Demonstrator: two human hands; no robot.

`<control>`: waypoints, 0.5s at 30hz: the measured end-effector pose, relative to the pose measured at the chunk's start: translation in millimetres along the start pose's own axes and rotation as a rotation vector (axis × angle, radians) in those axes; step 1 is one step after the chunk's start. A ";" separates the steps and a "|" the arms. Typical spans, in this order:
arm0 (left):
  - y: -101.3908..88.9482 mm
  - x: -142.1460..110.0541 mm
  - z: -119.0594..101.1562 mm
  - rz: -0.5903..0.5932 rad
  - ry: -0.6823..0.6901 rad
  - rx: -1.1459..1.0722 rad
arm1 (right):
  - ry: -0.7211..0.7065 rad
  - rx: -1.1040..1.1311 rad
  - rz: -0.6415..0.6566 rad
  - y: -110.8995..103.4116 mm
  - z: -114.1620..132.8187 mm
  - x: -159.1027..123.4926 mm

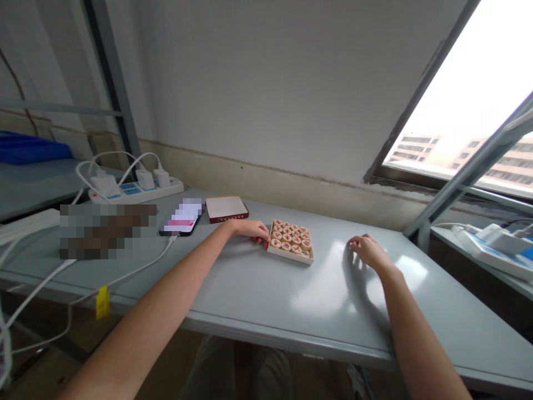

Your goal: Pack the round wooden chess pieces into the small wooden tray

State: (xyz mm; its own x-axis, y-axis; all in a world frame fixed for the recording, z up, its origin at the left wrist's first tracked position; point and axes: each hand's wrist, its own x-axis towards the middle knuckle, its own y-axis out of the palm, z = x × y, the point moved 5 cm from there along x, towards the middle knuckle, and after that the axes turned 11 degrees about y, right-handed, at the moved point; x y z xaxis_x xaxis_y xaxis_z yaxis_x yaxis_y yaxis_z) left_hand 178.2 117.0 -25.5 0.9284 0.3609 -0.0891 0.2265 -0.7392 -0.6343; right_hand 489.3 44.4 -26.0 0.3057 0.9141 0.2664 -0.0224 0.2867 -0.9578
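Note:
A shallow, light-coloured box (290,258) lies on the grey tabletop, filled with round wooden Chinese chess pieces (296,240) marked with red characters. The pieces sit in rows; the one in the near right corner is lower or tilted. My left hand (255,230) is at the box's left wall, its fingers curled and thumb and fingertips against the edge. To the right of the box, apart from it, my right hand (368,250) hovers just over or rests on the table with bent, parted fingers and nothing in them.
A dark red lid (227,208) with a white inside lies behind my left hand. Further left are a phone (183,216) on a charging cable, a power strip (137,190) with plugs, and a blurred-out item. A wall stands behind the table (266,300); metal posts rise at both sides.

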 end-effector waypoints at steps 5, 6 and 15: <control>0.8 1.5 0.3 -0.005 -0.005 -0.016 | 0.011 0.092 0.115 -5.7 10.8 1.4; 0.8 1.5 0.0 -0.009 -0.007 -0.011 | -0.001 0.145 0.167 -7.5 18.9 -0.8; 0.1 1.4 2.2 -0.014 -0.012 0.006 | -0.425 0.572 0.403 -31.5 117.3 -41.5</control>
State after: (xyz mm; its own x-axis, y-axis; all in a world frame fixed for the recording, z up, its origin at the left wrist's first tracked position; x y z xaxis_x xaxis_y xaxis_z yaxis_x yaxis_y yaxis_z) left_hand 178.9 118.7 -27.4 0.9214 0.3781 -0.0895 0.2377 -0.7309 -0.6398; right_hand 365.7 31.1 5.8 -0.2140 0.9760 0.0416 -0.5706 -0.0903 -0.8162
